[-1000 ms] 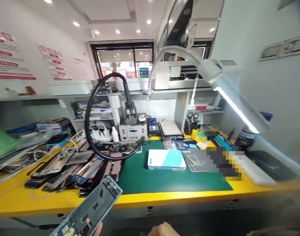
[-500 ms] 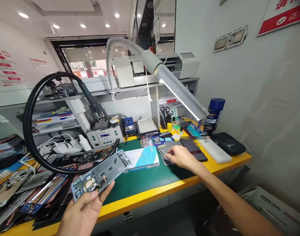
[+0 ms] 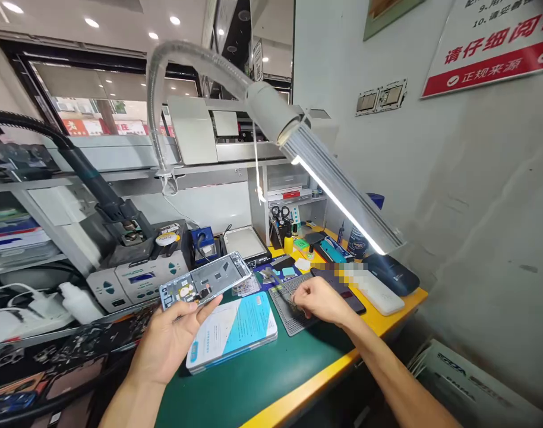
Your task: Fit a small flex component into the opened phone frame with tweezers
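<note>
My left hand holds an opened phone frame by its near end, tilted above the green mat. Its inner side with small parts faces me. My right hand rests on a grey gridded pad at the mat's right edge, fingers curled and pinched around something small that I cannot make out. A white and blue box lies flat on the mat between my two hands. A dark phone lies just beyond my right hand.
A gooseneck lamp hangs lit over the bench's right side. A grey rework station with a black hose stands at the back left. Loose phone parts cover the left. A white slab and dark device sit near the right edge.
The view swung right and closer to the bench. My left hand brought the phone frame up and over the mat. My right hand reached out to the gridded pad and closed its fingers there.
</note>
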A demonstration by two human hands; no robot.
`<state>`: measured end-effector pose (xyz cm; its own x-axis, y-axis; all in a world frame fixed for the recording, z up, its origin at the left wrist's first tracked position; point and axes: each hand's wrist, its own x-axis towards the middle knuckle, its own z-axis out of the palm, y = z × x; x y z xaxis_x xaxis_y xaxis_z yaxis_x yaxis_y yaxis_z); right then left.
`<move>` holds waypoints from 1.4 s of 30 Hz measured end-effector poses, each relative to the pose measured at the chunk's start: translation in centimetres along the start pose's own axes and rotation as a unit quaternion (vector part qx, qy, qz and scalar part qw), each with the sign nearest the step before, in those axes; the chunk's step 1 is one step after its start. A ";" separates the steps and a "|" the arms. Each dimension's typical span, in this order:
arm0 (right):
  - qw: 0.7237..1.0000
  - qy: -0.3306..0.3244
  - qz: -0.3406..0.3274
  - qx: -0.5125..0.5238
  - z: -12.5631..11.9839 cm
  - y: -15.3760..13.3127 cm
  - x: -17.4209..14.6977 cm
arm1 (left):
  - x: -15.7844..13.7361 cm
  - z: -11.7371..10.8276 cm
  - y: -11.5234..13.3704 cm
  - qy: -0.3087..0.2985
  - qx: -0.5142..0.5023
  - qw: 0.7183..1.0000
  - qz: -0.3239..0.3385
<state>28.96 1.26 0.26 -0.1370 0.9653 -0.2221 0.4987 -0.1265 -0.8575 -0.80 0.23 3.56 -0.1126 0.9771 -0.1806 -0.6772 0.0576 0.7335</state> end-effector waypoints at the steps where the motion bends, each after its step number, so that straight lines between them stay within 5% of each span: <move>1: 0.999 -0.006 -0.007 0.035 -0.1 0.0 -0.2 | 0.6 -0.1 -0.1 -0.003 0.001 1.000 -0.009; 10: 0.937 -0.169 -0.068 0.299 6.0 -4.7 0.5 | 2.5 -1.8 -0.2 -0.013 0.035 0.997 -0.066; 15: 0.913 -0.178 -0.105 0.350 6.1 -8.6 2.6 | 2.3 -1.8 -0.2 -0.029 0.025 0.998 -0.050; 20: 0.906 -0.129 -0.154 0.373 5.1 -9.8 4.1 | 2.1 -1.8 -0.3 -0.045 0.015 0.998 -0.031; 28: 0.927 -0.057 -0.174 0.328 5.6 -7.5 2.7 | 1.5 -1.7 -0.8 -0.067 0.030 0.996 -0.041; 31: 0.945 0.026 -0.251 0.209 5.7 -7.6 1.7 | 1.3 -1.7 -1.0 -0.079 0.032 0.996 -0.036; 35: 0.932 0.116 -0.342 0.042 6.1 -7.5 1.0 | 1.1 -2.0 -1.2 -0.103 0.035 0.994 -0.020; 42: 0.915 0.160 -0.371 0.002 6.9 -7.0 0.6 | 1.0 -3.1 -1.7 -0.092 0.045 0.994 -0.037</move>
<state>19.48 1.21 2.95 -0.1790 0.8026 0.5690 0.3658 0.5912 -0.7188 -2.05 0.43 0.14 0.0764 0.9899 -0.1196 -0.6107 0.1413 0.7792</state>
